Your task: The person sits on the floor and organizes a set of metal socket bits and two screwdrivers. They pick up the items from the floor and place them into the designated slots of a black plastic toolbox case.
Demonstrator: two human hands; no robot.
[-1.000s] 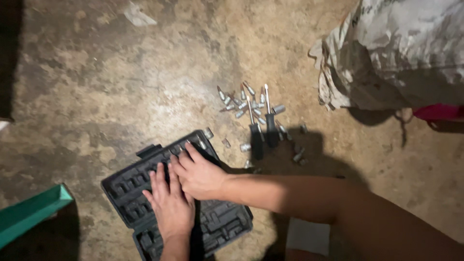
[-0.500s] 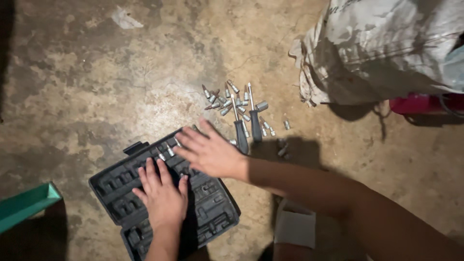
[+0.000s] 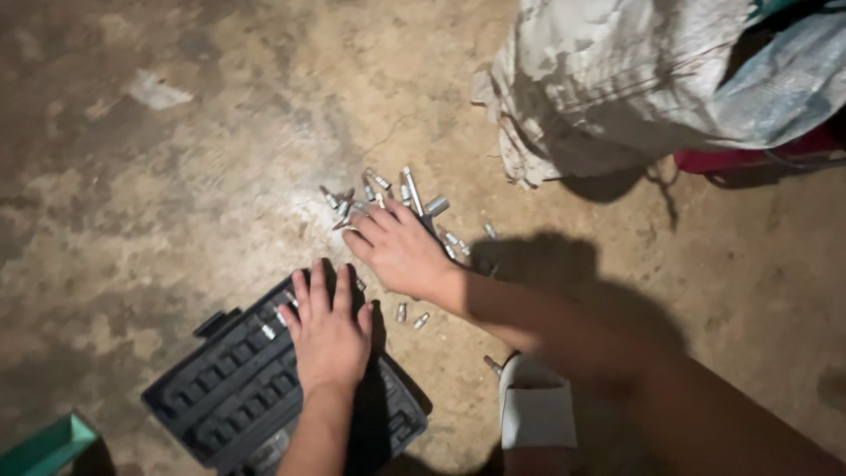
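Nearest, the dark tool case (image 3: 238, 397) lies open on the floor (image 3: 176, 194), most slots looking empty, a few silver bits seated at its far edge. The left hand (image 3: 330, 330) rests flat on it, released. Farther right, the right hand (image 3: 401, 249) reaches fingers-spread onto the loose bits (image 3: 370, 189), grasping none visibly. Most sorting remains.

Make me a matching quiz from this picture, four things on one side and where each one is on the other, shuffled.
1. left hand
2. right hand
3. grey sack
4. green object

a. bottom left corner
b. flat on the black tool case
c. upper right on the floor
d. over the pile of metal bits

Pairs: 1-b, 2-d, 3-c, 4-a
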